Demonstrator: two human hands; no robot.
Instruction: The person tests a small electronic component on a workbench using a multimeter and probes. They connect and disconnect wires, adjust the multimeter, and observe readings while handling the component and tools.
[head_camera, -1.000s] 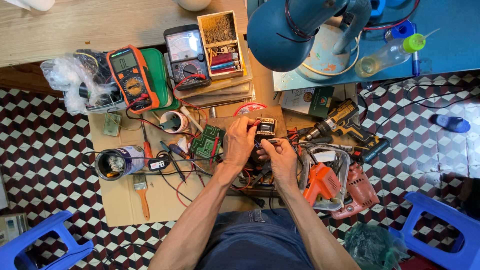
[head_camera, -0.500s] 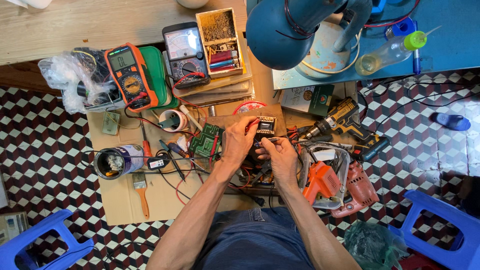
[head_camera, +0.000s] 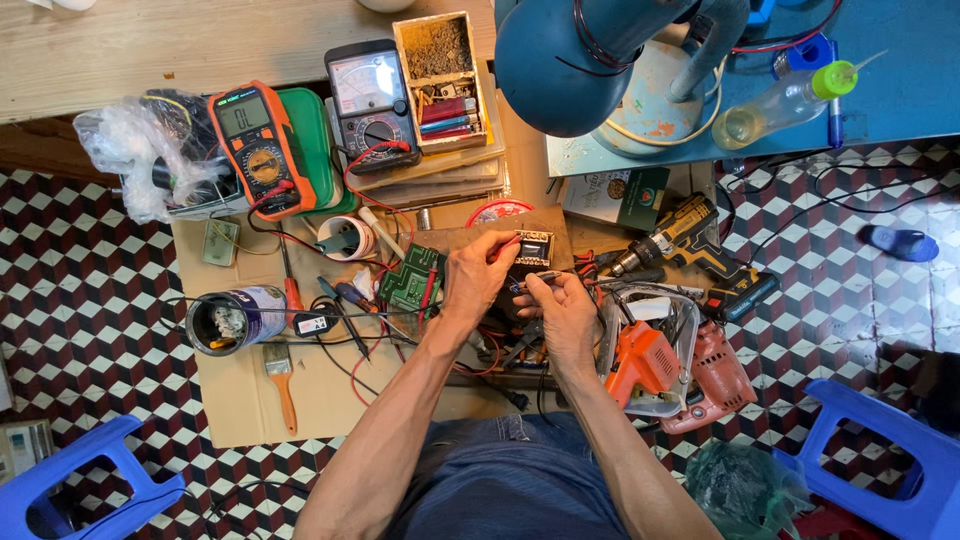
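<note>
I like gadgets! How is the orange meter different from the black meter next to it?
The orange meter has a small grey number screen; the black meter has a wide pale dial face. The orange meter lies tilted on a green tray, the black one on stacked boards. Both have a round knob and red leads.

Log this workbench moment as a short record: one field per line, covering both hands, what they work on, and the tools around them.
left hand: pinching a red wire at the small black component
right hand: holding a thin metal tool just below that component
left of hands: green circuit board
meters: orange multimeter, black analog meter
right of hands: yellow cordless drill, orange power tool
overhead: blue lamp shade
surface: cardboard sheet on the checkered floor
</note>
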